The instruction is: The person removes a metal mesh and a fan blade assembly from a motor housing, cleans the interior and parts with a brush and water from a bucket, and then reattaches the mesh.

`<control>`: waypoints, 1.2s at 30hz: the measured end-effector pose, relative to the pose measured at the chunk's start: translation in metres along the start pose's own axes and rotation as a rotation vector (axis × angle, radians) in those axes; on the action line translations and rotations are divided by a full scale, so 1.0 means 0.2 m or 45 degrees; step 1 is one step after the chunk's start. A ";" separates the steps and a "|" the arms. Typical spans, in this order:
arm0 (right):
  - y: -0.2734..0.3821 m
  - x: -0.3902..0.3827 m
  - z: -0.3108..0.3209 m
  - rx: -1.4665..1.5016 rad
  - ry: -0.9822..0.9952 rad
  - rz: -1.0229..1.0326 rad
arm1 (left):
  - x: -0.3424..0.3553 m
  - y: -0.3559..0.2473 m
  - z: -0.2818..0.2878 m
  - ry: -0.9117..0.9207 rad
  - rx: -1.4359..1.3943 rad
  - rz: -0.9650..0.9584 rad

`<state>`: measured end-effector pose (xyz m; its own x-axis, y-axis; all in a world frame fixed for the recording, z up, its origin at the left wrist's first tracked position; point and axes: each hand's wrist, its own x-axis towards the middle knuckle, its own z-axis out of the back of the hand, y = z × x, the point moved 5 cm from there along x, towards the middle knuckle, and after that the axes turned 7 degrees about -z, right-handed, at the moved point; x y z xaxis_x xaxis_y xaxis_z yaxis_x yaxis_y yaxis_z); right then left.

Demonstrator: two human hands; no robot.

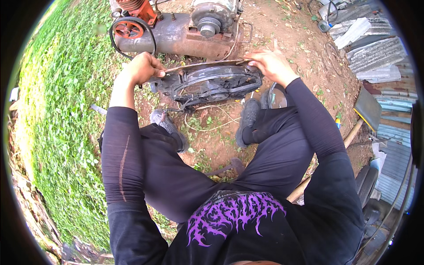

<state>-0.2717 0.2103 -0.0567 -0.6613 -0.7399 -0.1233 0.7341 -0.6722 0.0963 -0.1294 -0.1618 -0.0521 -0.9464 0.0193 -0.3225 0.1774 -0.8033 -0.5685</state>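
Note:
Between my feet and the machine in front stands a car radiator with a black plastic fan shroud (217, 84), its fan blades dark inside the round frame. My left hand (144, 69) pinches the left end of its upper edge, thumb toward me. At the right end of that edge, my right hand (270, 64) grips with the fingers over the top and the thumb underneath. A pale cable (212, 129) lies looped on the dirt below the shroud. The far side of the radiator is hidden from me.
Ahead lies a rusty air compressor tank (185, 44) with a red pulley wheel (128, 29) and a motor (212, 22). Grass (66, 132) spreads to the left. On the right are a shovel (367, 108), corrugated sheets (377, 55) and a tyre (365, 185).

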 end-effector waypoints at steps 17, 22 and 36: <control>-0.30 -0.05 -0.02 -0.192 0.033 -0.201 | 0.03 0.02 0.03 -0.017 -0.051 0.125; -0.33 -0.04 -0.02 -0.118 -0.015 -0.166 | 0.06 0.01 0.03 -0.034 -0.017 0.045; -0.37 0.04 0.00 0.063 0.094 -0.326 | 0.03 -0.06 0.05 -0.065 -0.009 0.144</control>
<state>-0.3311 0.2551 -0.0647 -0.8100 -0.5432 -0.2210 0.5351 -0.8388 0.1005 -0.1407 -0.1569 -0.0401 -0.9326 -0.1017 -0.3464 0.2857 -0.7945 -0.5359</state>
